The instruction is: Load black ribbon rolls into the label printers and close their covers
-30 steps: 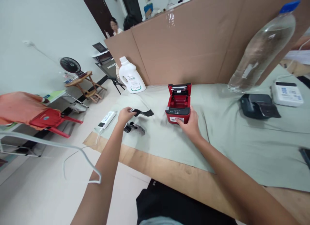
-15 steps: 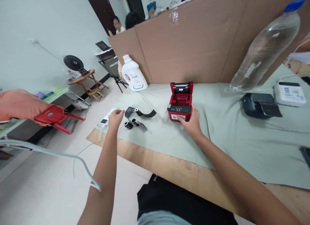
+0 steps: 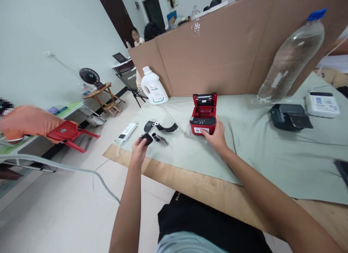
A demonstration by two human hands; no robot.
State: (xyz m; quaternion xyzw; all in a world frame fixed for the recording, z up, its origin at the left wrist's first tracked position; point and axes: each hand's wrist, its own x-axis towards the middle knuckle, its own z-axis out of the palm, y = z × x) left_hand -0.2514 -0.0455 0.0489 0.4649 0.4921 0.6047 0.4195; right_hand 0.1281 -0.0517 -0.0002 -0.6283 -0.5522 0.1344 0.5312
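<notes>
My left hand [image 3: 139,148] is closed on a small black roll [image 3: 147,138] at the left of the table. Just beyond it lie more black rolls: one small roll [image 3: 156,137] with a short loose end, and a longer unrolled strip [image 3: 170,129] curling across the cloth. My right hand [image 3: 216,137] grips the front right corner of a small red and black label printer [image 3: 202,121], thumb across its front sticker. The printer's lid stands raised, and no roll shows in its red bay.
A white jug [image 3: 154,88] and a large water bottle [image 3: 295,60] stand before the cardboard partition [image 3: 212,60]. A power strip [image 3: 127,131] lies at left. To the right are a black device [image 3: 289,117], a white box [image 3: 322,104] and a dark flat object [image 3: 342,169].
My left hand has come down onto the rolls and taken one in its fingers. My right hand stays on the printer. The camera view has shifted slightly.
</notes>
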